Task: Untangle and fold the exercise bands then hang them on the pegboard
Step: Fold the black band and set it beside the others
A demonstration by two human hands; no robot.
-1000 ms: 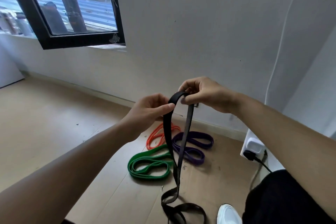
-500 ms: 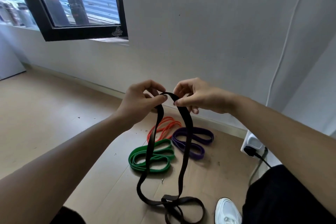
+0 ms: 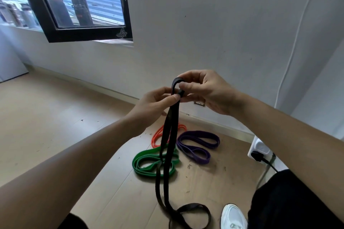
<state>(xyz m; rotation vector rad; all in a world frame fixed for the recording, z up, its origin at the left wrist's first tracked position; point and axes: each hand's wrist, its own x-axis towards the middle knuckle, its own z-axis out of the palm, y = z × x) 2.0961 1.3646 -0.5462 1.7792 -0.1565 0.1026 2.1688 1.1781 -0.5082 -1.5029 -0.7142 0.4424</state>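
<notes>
A long black exercise band [image 3: 168,147] hangs from both hands in front of me, its strands gathered close together and its lower end looped on the floor by my shoe. My left hand [image 3: 154,105] pinches the strands just under the top bend with thumb and fingers. My right hand [image 3: 206,92] pinches the top loop from the right. On the floor behind lie a folded green band [image 3: 144,161], an orange band [image 3: 158,136] and a purple band [image 3: 197,143]. No pegboard is in sight.
A white wall runs close ahead, with a black-framed window [image 3: 78,29] at upper left. A white socket block [image 3: 259,149] with a black plug and cable sits at the right wall. My white shoe [image 3: 233,216] is at the bottom.
The two hands have come together, closing the wide black loop into narrow side-by-side strands. The band's top sits a little higher.
</notes>
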